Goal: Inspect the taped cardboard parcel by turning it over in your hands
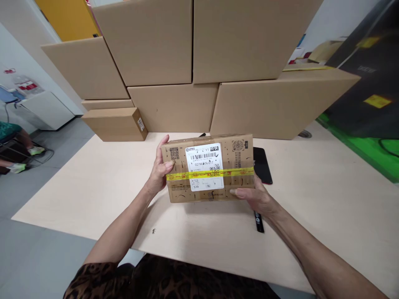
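A brown cardboard parcel (177, 189) is held up over the pale table, its broad face with a white shipping label (202, 166) turned toward me. Yellow tape (233, 172) runs across its middle. My left hand (160, 168) grips the parcel's left end, thumb on the front face. My right hand (257, 197) holds the lower right corner, thumb also on the front. Behind the right end lies a flat black object (263, 166), partly hidden. A black strip with white marks (258, 222) lies below my right hand.
Large cardboard boxes (174, 108) are stacked along the back of the table (109, 187). A smaller box (114, 124) stands at the back left. Beyond the table's left side, a person's legs and shoes (35, 150) show beside a chair.
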A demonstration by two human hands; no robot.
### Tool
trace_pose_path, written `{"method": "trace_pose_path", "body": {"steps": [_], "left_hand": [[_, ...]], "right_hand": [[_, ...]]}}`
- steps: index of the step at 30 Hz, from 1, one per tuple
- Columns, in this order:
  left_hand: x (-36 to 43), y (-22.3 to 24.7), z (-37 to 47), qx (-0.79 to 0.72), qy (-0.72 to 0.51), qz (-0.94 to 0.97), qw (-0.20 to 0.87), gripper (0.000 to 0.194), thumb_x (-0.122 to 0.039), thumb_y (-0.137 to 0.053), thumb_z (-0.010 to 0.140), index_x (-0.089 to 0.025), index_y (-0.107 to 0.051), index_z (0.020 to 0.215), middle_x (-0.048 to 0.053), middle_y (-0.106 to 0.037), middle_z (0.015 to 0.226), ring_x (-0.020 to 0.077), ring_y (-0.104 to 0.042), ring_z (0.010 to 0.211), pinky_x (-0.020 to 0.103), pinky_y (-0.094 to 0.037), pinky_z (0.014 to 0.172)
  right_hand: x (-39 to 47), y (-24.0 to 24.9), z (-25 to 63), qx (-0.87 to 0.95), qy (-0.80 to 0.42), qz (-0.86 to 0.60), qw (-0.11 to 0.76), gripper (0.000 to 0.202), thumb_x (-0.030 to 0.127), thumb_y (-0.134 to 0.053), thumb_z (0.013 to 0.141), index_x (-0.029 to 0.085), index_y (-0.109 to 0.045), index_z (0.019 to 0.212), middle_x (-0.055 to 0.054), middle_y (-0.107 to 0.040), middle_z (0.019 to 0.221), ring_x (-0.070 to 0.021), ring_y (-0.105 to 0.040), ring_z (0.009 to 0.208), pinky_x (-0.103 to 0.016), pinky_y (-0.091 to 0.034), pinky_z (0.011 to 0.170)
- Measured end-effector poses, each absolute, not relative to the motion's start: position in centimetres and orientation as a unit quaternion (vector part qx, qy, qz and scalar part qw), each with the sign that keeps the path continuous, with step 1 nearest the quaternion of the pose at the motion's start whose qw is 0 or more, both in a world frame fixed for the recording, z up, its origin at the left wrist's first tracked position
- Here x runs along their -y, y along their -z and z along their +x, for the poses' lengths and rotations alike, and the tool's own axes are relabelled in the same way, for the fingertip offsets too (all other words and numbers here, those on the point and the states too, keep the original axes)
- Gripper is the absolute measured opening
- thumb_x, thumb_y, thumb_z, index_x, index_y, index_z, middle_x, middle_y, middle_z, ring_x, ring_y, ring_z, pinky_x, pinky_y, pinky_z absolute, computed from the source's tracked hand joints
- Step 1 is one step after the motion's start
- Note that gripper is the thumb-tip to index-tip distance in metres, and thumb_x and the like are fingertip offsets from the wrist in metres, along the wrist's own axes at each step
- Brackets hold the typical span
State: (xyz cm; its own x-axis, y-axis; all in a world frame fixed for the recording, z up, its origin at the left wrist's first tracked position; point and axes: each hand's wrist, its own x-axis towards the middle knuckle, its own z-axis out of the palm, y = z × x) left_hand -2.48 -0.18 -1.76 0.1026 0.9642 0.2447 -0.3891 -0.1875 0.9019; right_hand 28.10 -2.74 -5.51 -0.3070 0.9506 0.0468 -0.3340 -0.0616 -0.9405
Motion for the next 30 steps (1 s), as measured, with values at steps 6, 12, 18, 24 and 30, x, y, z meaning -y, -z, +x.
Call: {"method": "trace_pose_path", "body": {"steps": [6,12,18,24,30], "left_hand": [[0.1,1.8,-2.3,-0.289,-0.622,0.489,0.539,0.085,-0.051,-0.095,0.072,-0.036,-0.052,0.144,0.005,-0.073,0.129,0.0361,-0.071,0.128,0.053,-0.061,0.106],[0.1,1.4,-2.2,-0.296,-0.608,0.473,0.565,0.082,-0.075,-0.088,0.078,-0.033,-0.057,0.141,0.006,-0.073,0.125,0.0312,-0.073,0.119,0.046,-0.061,0.098],[-0.2,1.7,-2.0,-0.343,-0.629,0.387,0.580,0.055,-0.053,-0.095,0.081,-0.032,-0.069,0.125,-0.003,-0.075,0.096,0.0152,-0.069,0.078,0.028,-0.055,0.071],[-0.1,1.9,-2.0,-0.327,-0.631,0.400,0.578,0.068,-0.062,-0.099,0.070,-0.031,-0.071,0.124,0.002,-0.075,0.108,0.0207,-0.072,0.096,0.031,-0.059,0.079],[0.2,1.9,-2.2,-0.288,-0.568,0.524,0.565,0.108,-0.069,-0.098,0.068,-0.041,-0.049,0.160,0.012,-0.050,0.168,0.0400,-0.046,0.158,0.057,-0.048,0.124]], "right_hand": [[2.9,6.5,28.1,0.454,-0.635,-0.365,0.507,0.088,0.053,-0.095,0.072,0.038,-0.061,0.151,-0.006,-0.075,0.147,-0.0388,-0.067,0.143,-0.060,-0.054,0.121],[2.4,5.9,28.0,0.402,-0.634,-0.380,0.540,0.085,0.050,-0.096,0.066,0.036,-0.067,0.145,-0.005,-0.081,0.138,-0.0384,-0.076,0.130,-0.055,-0.063,0.110],[2.2,5.3,27.8,0.379,-0.647,-0.385,0.537,0.077,0.051,-0.095,0.063,0.032,-0.073,0.135,-0.006,-0.086,0.123,-0.0397,-0.079,0.122,-0.055,-0.066,0.106],[2.1,5.1,27.4,0.332,-0.658,-0.398,0.546,0.061,0.057,-0.095,0.059,0.030,-0.081,0.113,-0.005,-0.089,0.107,-0.0425,-0.077,0.127,-0.059,-0.061,0.113],[1.9,5.1,27.6,0.316,-0.668,-0.391,0.549,0.053,0.056,-0.082,0.074,0.032,-0.080,0.122,-0.004,-0.089,0.108,-0.0421,-0.076,0.129,-0.065,-0.059,0.114]]}}
